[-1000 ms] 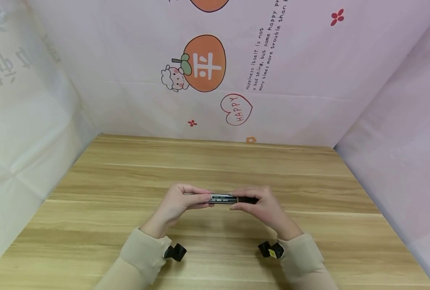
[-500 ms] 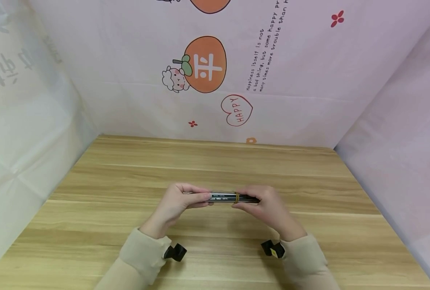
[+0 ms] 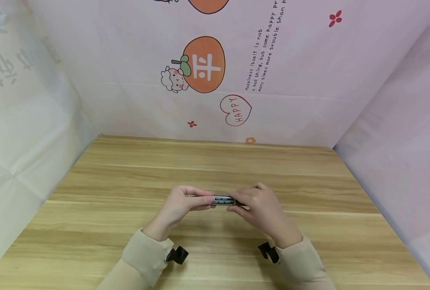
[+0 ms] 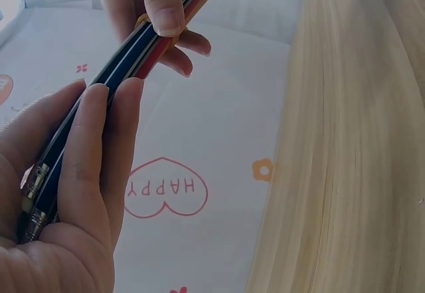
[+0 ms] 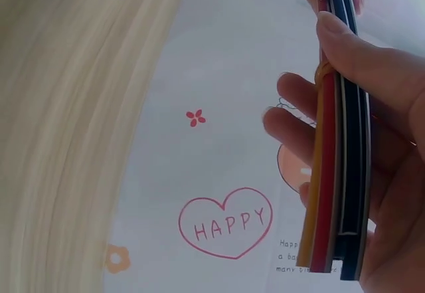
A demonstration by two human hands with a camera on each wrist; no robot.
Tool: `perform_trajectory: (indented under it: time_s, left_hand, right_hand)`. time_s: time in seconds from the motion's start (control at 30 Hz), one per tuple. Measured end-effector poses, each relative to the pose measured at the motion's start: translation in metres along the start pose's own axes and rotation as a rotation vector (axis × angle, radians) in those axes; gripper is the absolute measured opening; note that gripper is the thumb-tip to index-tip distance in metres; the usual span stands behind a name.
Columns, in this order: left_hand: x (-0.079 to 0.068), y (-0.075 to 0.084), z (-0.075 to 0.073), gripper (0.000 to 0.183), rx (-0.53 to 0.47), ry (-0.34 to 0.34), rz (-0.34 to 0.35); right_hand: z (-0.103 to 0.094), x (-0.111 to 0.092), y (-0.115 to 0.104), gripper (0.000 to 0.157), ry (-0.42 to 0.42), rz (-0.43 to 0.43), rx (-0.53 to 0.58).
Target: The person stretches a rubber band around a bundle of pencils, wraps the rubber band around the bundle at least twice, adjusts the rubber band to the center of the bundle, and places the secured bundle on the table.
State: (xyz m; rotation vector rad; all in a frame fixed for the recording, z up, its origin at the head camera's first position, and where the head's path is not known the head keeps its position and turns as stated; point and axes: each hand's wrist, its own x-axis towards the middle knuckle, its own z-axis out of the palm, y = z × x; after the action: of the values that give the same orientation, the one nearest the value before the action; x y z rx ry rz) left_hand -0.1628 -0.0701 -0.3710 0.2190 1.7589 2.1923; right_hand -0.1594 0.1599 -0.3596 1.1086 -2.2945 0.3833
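Observation:
A bundle of slim pencils [image 3: 222, 200], dark with white print in the head view, lies level between both hands above the table. Red and yellow pencils [image 5: 324, 173] show beside the dark ones in the right wrist view. A tan rubber band [image 5: 324, 72] circles the bundle near my right fingers. My left hand [image 3: 180, 203] grips the end where metal ferrules [image 4: 36, 180] show. With thumb and fingers, my right hand [image 3: 262, 207] pinches the bundle at the band; the flat pencil ends stick out past its fingers into the palm side.
A wood-grain table [image 3: 215, 161] spreads beneath the hands. White printed cloth [image 3: 128, 80] rises behind it, and plain pale cloth walls stand at left and right. Black wrist cameras [image 3: 177, 255] sit at both beige cuffs.
The right hand shifts slightly right, then back left, and its knuckles turn up over the bundle. The rubber band moves a little left with it. The left hand keeps its hold.

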Motion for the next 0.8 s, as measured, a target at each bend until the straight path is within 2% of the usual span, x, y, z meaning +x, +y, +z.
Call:
perform_trajectory:
  time_s: [0.23, 0.47, 0.57, 0.8]
  left_hand:
    - [0.002, -0.006, 0.003, 0.029, -0.004, -0.049, -0.001]
    - [0.001, -0.004, 0.0, 0.022, -0.042, -0.025, 0.02]
    - [0.0, -0.002, 0.0, 0.019, -0.054, -0.024, 0.029]
    - [0.0, -0.003, 0.005, 0.018, -0.075, -0.016, 0.039]
  right_hand:
    - [0.004, 0.003, -0.006, 0.04, 0.02, -0.044, 0.073]
    - [-0.006, 0.0, 0.003, 0.035, 0.01, 0.07, 0.124]
    - [-0.007, 0.0, 0.001, 0.032, -0.001, 0.056, 0.1]
    - [-0.002, 0.004, -0.007, 0.034, 0.044, -0.019, 0.014]
